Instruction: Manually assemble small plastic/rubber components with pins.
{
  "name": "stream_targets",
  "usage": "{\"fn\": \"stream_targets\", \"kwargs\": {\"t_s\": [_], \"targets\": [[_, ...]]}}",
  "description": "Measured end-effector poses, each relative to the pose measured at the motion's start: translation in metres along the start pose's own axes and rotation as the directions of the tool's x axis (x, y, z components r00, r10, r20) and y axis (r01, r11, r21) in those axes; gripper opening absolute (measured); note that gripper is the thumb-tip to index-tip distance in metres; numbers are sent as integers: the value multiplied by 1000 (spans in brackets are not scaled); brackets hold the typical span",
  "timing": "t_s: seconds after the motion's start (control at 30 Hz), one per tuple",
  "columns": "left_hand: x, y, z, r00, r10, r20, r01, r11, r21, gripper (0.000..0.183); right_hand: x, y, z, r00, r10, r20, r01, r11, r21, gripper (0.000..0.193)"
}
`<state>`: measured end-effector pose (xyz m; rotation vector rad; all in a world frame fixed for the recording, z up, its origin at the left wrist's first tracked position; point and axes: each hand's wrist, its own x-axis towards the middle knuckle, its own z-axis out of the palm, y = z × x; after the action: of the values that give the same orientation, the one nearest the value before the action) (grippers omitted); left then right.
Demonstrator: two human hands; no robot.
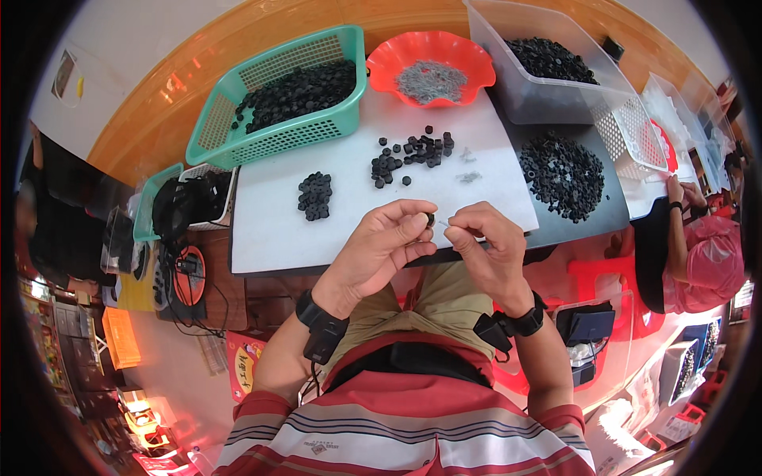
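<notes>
My left hand (381, 246) pinches a small black ring-shaped part (429, 217) between thumb and fingertips, just above the near edge of the white work board (270, 230). My right hand (484, 242) faces it a few centimetres away and holds a tiny pale metal piece (444, 224) at its fingertips, pointed at the black part. Both hands hover over my lap. On the board lie a small heap of black parts (315, 195) and a looser scatter of black parts (409, 155), with a few tiny grey pieces (468, 176) beside them.
A teal basket (278, 135) of black parts, a red scalloped bowl (397, 55) of grey pieces and a clear bin (540, 99) of black parts stand at the back. More black parts (562, 174) are piled at right. Another person (690, 254) sits at right.
</notes>
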<state>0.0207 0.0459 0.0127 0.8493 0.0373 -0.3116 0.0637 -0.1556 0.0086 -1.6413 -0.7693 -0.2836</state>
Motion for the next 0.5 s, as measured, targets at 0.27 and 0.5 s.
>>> {"fn": "stream_targets", "kwargs": {"t_s": [0.27, 0.5], "targets": [[-1, -8, 1, 998, -39, 44, 42, 996, -79, 28, -2, -2, 1, 999, -47, 22, 49, 996, -69, 12], [-1, -15, -1, 999, -48, 20, 49, 996, -72, 28, -7, -1, 1, 997, -70, 29, 73, 991, -114, 12]]}}
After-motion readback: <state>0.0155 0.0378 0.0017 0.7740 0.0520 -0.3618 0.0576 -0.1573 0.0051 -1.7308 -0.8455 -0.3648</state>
